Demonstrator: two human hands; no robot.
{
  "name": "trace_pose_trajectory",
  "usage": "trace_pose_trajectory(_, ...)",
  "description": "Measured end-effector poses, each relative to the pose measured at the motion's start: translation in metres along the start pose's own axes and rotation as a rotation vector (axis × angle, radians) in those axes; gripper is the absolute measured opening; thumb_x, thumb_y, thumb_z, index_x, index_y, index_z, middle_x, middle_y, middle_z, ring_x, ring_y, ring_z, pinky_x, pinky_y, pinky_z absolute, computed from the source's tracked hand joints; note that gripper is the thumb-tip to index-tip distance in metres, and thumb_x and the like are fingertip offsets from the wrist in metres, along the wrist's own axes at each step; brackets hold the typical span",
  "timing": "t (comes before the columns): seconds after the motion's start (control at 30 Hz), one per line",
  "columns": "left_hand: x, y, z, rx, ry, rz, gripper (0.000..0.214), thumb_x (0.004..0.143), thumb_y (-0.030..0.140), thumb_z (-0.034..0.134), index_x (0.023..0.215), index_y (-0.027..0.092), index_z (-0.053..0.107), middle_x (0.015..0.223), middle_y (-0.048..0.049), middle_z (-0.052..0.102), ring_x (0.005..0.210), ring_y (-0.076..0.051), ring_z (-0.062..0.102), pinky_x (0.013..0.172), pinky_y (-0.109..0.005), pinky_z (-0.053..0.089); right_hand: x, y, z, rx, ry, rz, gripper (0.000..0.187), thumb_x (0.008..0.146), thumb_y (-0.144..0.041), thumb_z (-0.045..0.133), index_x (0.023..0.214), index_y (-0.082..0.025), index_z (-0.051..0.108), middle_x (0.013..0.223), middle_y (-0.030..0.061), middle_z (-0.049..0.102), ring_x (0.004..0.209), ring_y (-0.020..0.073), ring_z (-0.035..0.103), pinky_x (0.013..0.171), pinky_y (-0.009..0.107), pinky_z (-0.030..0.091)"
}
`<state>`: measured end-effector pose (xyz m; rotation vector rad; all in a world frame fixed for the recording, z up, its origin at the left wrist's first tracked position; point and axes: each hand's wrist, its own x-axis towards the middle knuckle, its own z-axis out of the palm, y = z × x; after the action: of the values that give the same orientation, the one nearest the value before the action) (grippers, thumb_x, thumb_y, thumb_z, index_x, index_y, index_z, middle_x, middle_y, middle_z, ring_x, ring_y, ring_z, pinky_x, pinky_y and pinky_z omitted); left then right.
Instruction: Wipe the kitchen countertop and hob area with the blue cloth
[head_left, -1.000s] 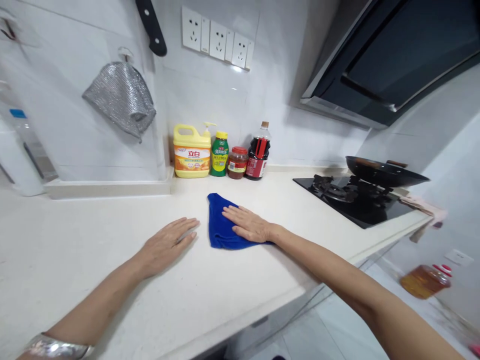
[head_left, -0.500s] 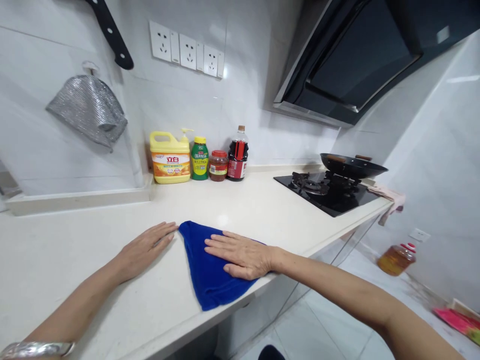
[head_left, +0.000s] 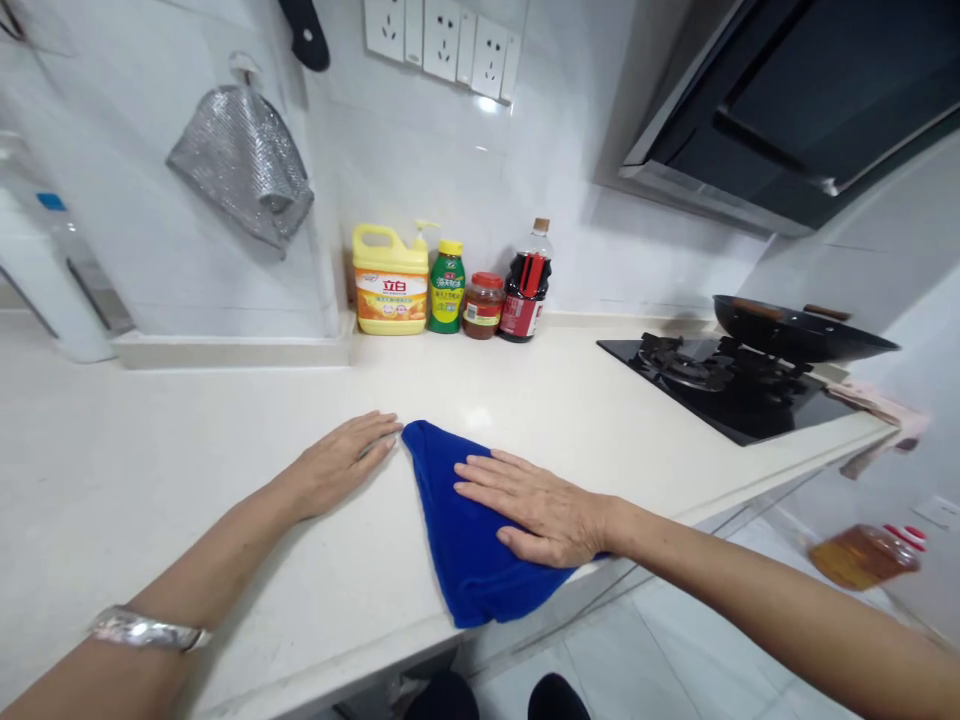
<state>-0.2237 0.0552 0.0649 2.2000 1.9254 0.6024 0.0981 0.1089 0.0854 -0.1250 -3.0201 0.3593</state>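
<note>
A blue cloth (head_left: 472, 560) lies spread on the white countertop (head_left: 322, 580), its lower edge reaching the counter's front edge. My right hand (head_left: 536, 507) rests flat on top of it, fingers stretched toward the left. Just left of the cloth, my left hand (head_left: 341, 465) lies palm down on the bare counter. Its fingertips come close to the cloth's upper left corner; whether they touch it I cannot tell. A silver bangle (head_left: 150, 630) circles my left wrist.
Along the wall stand a yellow detergent jug (head_left: 390, 285), a green bottle (head_left: 448, 288), a red-lidded jar (head_left: 483, 306) and a dark sauce bottle (head_left: 527, 285). To the right is a gas hob (head_left: 720, 385) with a wok (head_left: 802, 330) beneath a range hood (head_left: 795, 120).
My view has turned left, so the counter things sit further right in the picture. Both hands keep nearly the same place beside and on the cloth.
</note>
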Motion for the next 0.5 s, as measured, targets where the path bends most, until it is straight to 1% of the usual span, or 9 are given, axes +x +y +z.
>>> trace_pose_trajectory(0.1, 0.002, -0.003, -0.003, 0.041, 0.036, -0.012, 0.078, 0.093, 0.065, 0.016, 0.135, 0.015, 0.059, 0.144, -0.0076, 0.056, 0.137, -0.025, 0.046, 0.123, -0.042, 0.026, 0.001, 0.005, 0.0, 0.0, -0.012, -0.013, 0.067, 0.099, -0.036, 0.041, 0.16, -0.02, 0.017, 0.166, 0.0091, 0.016, 0.154, 0.0205, 0.009, 0.125, 0.048, 0.008)
trace_pose_trajectory(0.17, 0.003, -0.006, -0.003, 0.064, 0.059, -0.022, 0.076, 0.094, 0.064, 0.016, 0.132, 0.016, 0.061, 0.143, -0.0076, 0.057, 0.136, -0.026, 0.048, 0.122, -0.043, 0.028, 0.002, 0.009, 0.001, -0.001, -0.016, -0.026, 0.067, 0.099, -0.037, 0.041, 0.159, -0.02, 0.017, 0.166, 0.0094, 0.016, 0.154, 0.0206, 0.009, 0.125, 0.048, 0.008)
trace_pose_trajectory(0.27, 0.002, -0.009, 0.0, 0.064, 0.07, -0.033, 0.075, 0.093, 0.063, 0.018, 0.134, 0.016, 0.059, 0.146, -0.0076, 0.054, 0.138, -0.026, 0.045, 0.122, -0.043, 0.029, 0.004, 0.018, 0.001, 0.009, -0.013, -0.052, 0.067, 0.099, -0.038, 0.041, 0.159, -0.02, 0.018, 0.166, 0.0096, 0.018, 0.154, 0.0211, 0.011, 0.125, 0.049, 0.009)
trace_pose_trajectory(0.4, -0.001, -0.008, 0.004, 0.084, 0.037, -0.027, 0.074, 0.093, 0.061, 0.019, 0.141, 0.015, 0.052, 0.152, -0.0086, 0.047, 0.143, -0.026, 0.039, 0.124, -0.047, 0.024, 0.008, 0.029, -0.001, 0.026, -0.017, -0.064, 0.066, 0.099, -0.037, 0.042, 0.159, -0.023, 0.02, 0.165, 0.0079, 0.021, 0.153, 0.0205, 0.015, 0.125, 0.048, 0.011)
trace_pose_trajectory(0.5, -0.002, -0.007, 0.004, 0.097, 0.022, -0.024, 0.073, 0.093, 0.06, 0.02, 0.143, 0.015, 0.05, 0.153, -0.0089, 0.045, 0.144, -0.026, 0.037, 0.124, -0.047, 0.023, 0.011, 0.037, -0.004, 0.02, -0.011, -0.062, 0.065, 0.099, -0.038, 0.042, 0.158, -0.023, 0.021, 0.165, 0.0075, 0.022, 0.153, 0.0199, 0.015, 0.125, 0.048, 0.012)
